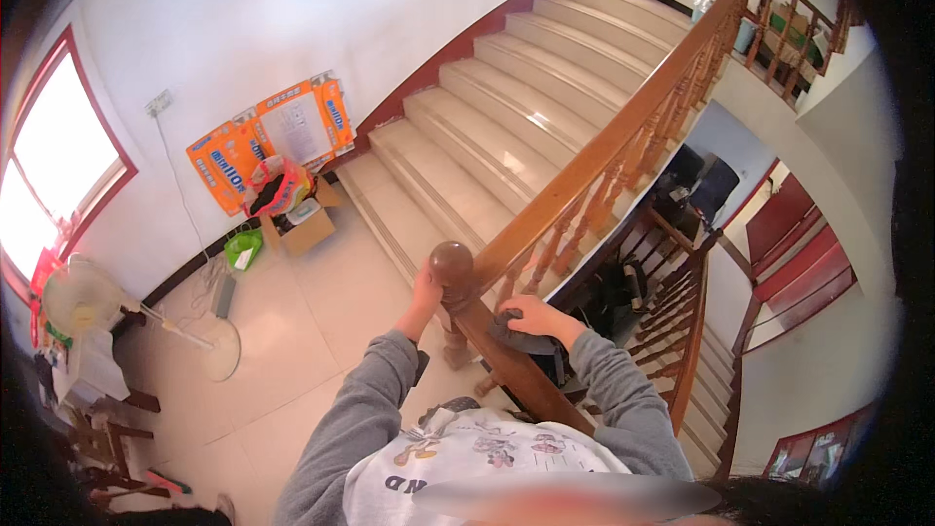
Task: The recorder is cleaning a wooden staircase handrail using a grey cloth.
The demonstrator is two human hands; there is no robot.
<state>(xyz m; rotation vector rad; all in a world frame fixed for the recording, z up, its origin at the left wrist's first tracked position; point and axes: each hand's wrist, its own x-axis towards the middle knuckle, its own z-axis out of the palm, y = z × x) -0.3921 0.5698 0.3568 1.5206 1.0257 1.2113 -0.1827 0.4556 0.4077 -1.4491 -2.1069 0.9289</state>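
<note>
My left hand (429, 285) rests against the near side of the round wooden ball (451, 263) on top of the newel post. My right hand (537, 318) is on a dark grey cloth (522, 336), which lies over the wooden handrail (504, 351) just right of the post; its fingers are bent over the cloth's upper part. From the post, the long sloping banister rail (584, 175) rises to the upper right above turned wooden balusters (559, 245). The left fingers are partly hidden behind the ball.
Pale stone stairs (467, 139) climb beyond the post. A cardboard box (303, 230), a green dustpan (243, 248) and orange flattened cardboard (270, 131) are by the wall. A standing fan (84, 296) is at left. Beyond the rail at right, an open stairwell drops to lower stairs (712, 409).
</note>
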